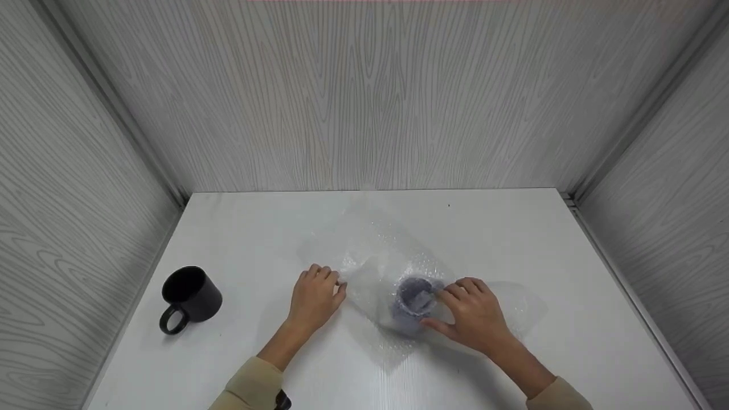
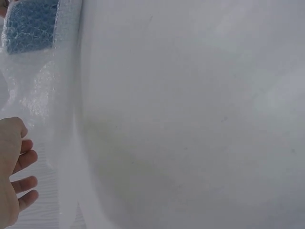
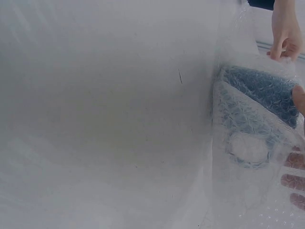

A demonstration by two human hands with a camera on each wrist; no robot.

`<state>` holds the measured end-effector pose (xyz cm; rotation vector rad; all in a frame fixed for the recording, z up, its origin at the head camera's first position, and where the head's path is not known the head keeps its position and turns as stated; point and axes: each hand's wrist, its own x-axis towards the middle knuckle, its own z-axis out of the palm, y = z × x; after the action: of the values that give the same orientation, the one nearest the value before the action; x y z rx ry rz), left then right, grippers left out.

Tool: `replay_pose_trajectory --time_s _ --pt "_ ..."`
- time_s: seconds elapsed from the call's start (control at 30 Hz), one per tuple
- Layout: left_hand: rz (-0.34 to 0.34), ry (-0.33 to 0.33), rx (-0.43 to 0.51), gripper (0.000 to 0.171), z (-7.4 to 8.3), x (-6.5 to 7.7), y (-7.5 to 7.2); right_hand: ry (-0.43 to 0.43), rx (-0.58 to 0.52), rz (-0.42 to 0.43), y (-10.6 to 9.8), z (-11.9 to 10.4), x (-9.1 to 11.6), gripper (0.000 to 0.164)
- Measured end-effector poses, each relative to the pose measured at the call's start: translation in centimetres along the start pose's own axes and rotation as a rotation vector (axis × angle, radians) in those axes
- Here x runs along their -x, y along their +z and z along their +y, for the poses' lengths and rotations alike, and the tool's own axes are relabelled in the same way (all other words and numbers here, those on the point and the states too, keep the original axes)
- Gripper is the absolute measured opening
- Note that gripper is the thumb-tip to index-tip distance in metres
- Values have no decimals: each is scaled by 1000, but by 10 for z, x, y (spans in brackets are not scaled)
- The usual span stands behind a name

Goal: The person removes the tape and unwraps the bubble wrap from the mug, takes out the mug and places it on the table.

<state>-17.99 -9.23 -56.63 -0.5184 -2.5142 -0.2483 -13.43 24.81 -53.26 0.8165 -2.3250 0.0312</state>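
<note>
A blue mug (image 1: 405,319) stands on the table under bubble wrap (image 1: 370,239); its dark opening faces up in the head view. The right wrist view shows its handle (image 3: 230,151) through the clear layers. My right hand (image 1: 475,313) holds the wrapped mug at its right side, thumb (image 3: 298,99) on the near side and fingers (image 3: 294,182) behind the film. To the left, my left hand (image 1: 314,296) pinches the wrap's left edge between thumb and fingertips. In the left wrist view that hand (image 2: 12,171) has its fingers loosely bent beside the film.
A black mug (image 1: 200,299) stands at the left of the white table (image 1: 239,228), handle toward the front. Part of the bubble wrap spreads right, beyond my right hand. Grey wood-grain panels (image 1: 364,97) enclose the table at the back and both sides.
</note>
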Motion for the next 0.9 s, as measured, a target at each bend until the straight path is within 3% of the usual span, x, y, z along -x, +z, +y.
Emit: replay_pose_trajectory --time_s 0.9 --pt "-32 -60 -3 16 -10 11 15 -1 -1 11 3 1 2 61"
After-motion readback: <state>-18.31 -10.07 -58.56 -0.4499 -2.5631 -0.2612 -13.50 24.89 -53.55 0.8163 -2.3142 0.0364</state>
